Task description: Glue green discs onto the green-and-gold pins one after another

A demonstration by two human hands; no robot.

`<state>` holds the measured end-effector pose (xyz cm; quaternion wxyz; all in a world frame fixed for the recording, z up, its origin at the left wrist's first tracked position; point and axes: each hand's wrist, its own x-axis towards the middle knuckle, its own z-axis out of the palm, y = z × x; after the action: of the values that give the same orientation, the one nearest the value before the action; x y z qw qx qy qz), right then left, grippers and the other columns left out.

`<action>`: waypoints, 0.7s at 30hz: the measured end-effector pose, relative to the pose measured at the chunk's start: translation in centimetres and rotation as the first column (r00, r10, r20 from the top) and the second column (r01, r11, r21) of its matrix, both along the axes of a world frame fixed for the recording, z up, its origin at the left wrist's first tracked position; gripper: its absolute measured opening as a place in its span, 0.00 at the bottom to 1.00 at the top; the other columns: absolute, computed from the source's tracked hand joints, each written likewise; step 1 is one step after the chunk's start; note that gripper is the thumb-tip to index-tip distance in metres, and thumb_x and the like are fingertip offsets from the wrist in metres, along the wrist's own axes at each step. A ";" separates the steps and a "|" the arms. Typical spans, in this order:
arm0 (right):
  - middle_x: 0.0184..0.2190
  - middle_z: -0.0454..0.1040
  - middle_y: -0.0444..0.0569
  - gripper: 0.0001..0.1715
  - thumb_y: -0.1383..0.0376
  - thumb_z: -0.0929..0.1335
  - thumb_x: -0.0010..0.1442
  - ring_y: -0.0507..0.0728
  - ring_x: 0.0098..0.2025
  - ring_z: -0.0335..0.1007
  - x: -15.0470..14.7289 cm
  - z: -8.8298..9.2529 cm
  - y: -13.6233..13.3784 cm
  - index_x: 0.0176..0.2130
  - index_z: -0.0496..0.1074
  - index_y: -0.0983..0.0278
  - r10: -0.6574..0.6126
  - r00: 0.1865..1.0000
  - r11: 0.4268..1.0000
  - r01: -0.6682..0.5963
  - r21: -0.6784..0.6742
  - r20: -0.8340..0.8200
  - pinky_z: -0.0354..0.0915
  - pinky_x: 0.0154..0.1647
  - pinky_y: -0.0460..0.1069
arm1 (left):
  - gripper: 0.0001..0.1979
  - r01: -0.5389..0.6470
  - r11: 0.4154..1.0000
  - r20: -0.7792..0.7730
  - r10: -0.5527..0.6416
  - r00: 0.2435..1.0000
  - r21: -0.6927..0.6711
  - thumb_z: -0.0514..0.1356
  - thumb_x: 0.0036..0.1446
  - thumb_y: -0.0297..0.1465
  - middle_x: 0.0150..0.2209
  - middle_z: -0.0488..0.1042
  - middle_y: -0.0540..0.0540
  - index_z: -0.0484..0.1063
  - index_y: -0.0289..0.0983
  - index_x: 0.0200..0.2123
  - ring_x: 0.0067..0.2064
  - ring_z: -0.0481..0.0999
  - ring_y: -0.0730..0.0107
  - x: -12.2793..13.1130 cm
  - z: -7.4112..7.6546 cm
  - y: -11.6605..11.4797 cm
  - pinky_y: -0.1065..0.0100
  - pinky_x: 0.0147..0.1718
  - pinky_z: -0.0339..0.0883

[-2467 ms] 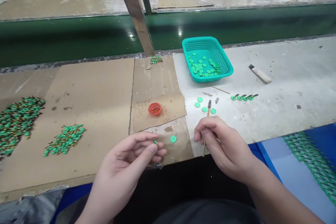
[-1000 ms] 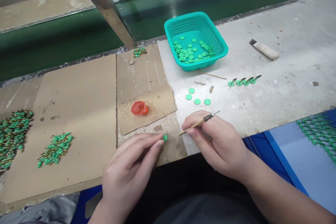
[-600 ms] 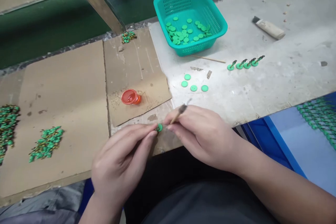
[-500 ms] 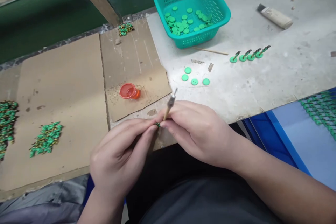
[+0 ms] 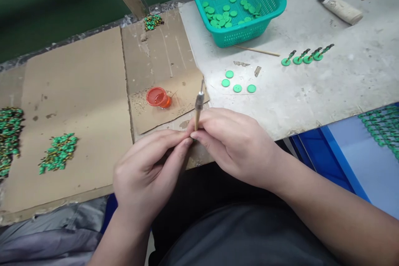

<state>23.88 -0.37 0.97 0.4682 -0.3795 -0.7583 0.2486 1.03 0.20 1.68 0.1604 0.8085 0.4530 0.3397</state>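
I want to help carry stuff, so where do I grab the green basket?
Probably hold the basket by its rim at left and right, coming from above: it stands upright, that lip sticks out, and the loose green discs inside could slide if it tilts.

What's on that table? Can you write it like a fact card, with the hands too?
Left hand: fingertips together, pinching a small thing, mostly hidden
Right hand: holds a wooden-handled tool, thin tip up
Basket: teal, holding green discs
Loose discs: four, in front of the basket
Disc row: four, each with a dark-tipped piece sticking up
Cup: red, on cardboard
Piles of green-and-gold pieces: three, left of the basket
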 end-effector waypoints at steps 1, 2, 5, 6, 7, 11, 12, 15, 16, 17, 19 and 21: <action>0.49 0.87 0.54 0.10 0.73 0.66 0.84 0.60 0.54 0.86 0.0 0.1 0.1 0.51 0.77 0.64 0.005 1.000 1.000 -0.005 -0.016 -0.002 0.82 0.58 0.56 | 0.11 -0.002 1.000 0.001 0.002 1.000 -0.003 0.72 0.74 0.27 0.48 0.91 0.55 0.89 0.52 0.51 0.50 0.92 0.63 0.0 0.0 0.0 0.61 0.54 0.88; 0.50 0.87 0.53 0.10 0.73 0.66 0.84 0.60 0.54 0.86 0.0 0.1 0.1 0.51 0.77 0.63 0.007 1.000 1.000 -0.007 -0.029 -0.009 0.82 0.59 0.55 | 0.11 -0.004 1.000 0.002 0.004 1.000 -0.008 0.72 0.74 0.27 0.48 0.91 0.55 0.89 0.52 0.51 0.50 0.92 0.63 0.0 0.0 0.0 0.61 0.54 0.87; 0.52 0.88 0.53 0.10 0.74 0.67 0.83 0.59 0.55 0.85 0.0 0.1 0.3 0.50 0.75 0.61 -0.003 0.999 0.999 0.002 -0.043 -0.036 0.81 0.60 0.55 | 0.11 -0.003 1.000 0.006 0.003 1.000 -0.019 0.72 0.74 0.27 0.48 0.91 0.55 0.89 0.52 0.51 0.50 0.91 0.64 0.0 0.0 0.0 0.61 0.55 0.87; 0.53 0.88 0.53 0.11 0.75 0.67 0.83 0.59 0.55 0.85 -0.1 0.1 0.3 0.50 0.75 0.61 -0.004 0.999 0.999 0.002 -0.042 -0.041 0.81 0.60 0.55 | 0.11 0.001 1.000 0.005 -0.001 1.000 -0.021 0.72 0.74 0.27 0.49 0.91 0.55 0.88 0.52 0.51 0.50 0.91 0.64 0.0 0.0 0.0 0.61 0.55 0.87; 0.53 0.88 0.53 0.11 0.75 0.66 0.83 0.59 0.55 0.85 -0.1 0.1 0.3 0.49 0.75 0.61 0.000 0.999 0.999 -0.001 -0.042 -0.042 0.81 0.59 0.55 | 0.12 0.006 1.000 0.003 -0.006 1.000 -0.022 0.72 0.74 0.27 0.49 0.91 0.55 0.88 0.52 0.52 0.50 0.91 0.64 0.0 0.0 0.0 0.61 0.55 0.87; 0.49 0.86 0.52 0.10 0.74 0.66 0.83 0.59 0.52 0.83 -0.1 -0.1 0.3 0.49 0.75 0.61 0.011 0.999 0.999 -0.012 -0.046 -0.033 0.81 0.56 0.55 | 0.12 0.011 1.000 0.008 -0.011 1.000 -0.010 0.72 0.74 0.27 0.49 0.91 0.55 0.89 0.52 0.52 0.50 0.91 0.64 0.0 0.0 0.0 0.60 0.54 0.87; 0.48 0.86 0.52 0.10 0.74 0.66 0.83 0.59 0.51 0.83 -0.1 -0.2 0.3 0.49 0.75 0.62 0.008 1.000 0.999 -0.009 -0.050 -0.030 0.80 0.55 0.55 | 0.13 0.012 1.000 0.009 -0.012 1.000 -0.008 0.73 0.74 0.27 0.49 0.91 0.55 0.89 0.53 0.52 0.50 0.91 0.64 0.1 0.0 0.0 0.61 0.54 0.87; 0.47 0.85 0.52 0.09 0.72 0.66 0.83 0.58 0.51 0.84 0.0 -0.1 0.4 0.47 0.74 0.62 -0.023 0.999 0.998 0.021 -0.056 -0.034 0.80 0.55 0.54 | 0.12 0.011 1.000 0.010 -0.011 1.000 -0.020 0.72 0.74 0.27 0.48 0.91 0.56 0.89 0.53 0.53 0.49 0.91 0.66 0.1 0.1 0.0 0.63 0.53 0.87; 0.47 0.85 0.51 0.09 0.71 0.67 0.83 0.58 0.51 0.84 0.0 0.0 0.4 0.47 0.74 0.61 -0.052 0.998 0.997 0.049 -0.056 -0.045 0.80 0.55 0.53 | 0.12 0.007 1.000 0.008 -0.007 1.000 -0.030 0.72 0.75 0.28 0.48 0.91 0.55 0.89 0.53 0.53 0.49 0.91 0.66 0.1 0.1 0.0 0.64 0.53 0.86; 0.46 0.85 0.50 0.09 0.70 0.67 0.83 0.58 0.50 0.85 0.1 0.0 0.3 0.47 0.74 0.60 -0.086 0.995 0.995 0.082 -0.056 -0.058 0.80 0.55 0.53 | 0.11 0.002 0.999 0.008 -0.002 1.000 -0.038 0.72 0.75 0.28 0.49 0.91 0.55 0.89 0.53 0.53 0.50 0.91 0.67 0.1 0.1 0.0 0.64 0.53 0.86; 0.44 0.85 0.48 0.09 0.70 0.67 0.83 0.58 0.49 0.85 0.3 0.1 0.3 0.46 0.74 0.59 -0.135 0.987 0.990 0.131 -0.055 -0.084 0.81 0.54 0.52 | 0.10 -0.007 0.999 0.009 0.008 1.000 -0.049 0.72 0.76 0.29 0.49 0.91 0.54 0.89 0.52 0.53 0.50 0.91 0.66 0.0 0.2 0.0 0.64 0.53 0.86; 0.43 0.85 0.48 0.09 0.70 0.68 0.82 0.57 0.49 0.85 0.3 0.1 0.2 0.46 0.74 0.60 -0.130 0.988 0.991 0.127 -0.047 -0.085 0.80 0.54 0.51 | 0.10 -0.009 0.999 0.013 0.009 1.000 -0.050 0.72 0.75 0.29 0.49 0.91 0.54 0.89 0.52 0.52 0.51 0.91 0.66 0.0 0.2 0.0 0.64 0.54 0.86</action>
<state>24.23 -0.16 1.04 0.5081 -0.4259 -0.7056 0.2501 1.07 0.17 1.87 0.1821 0.8000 0.4639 0.3341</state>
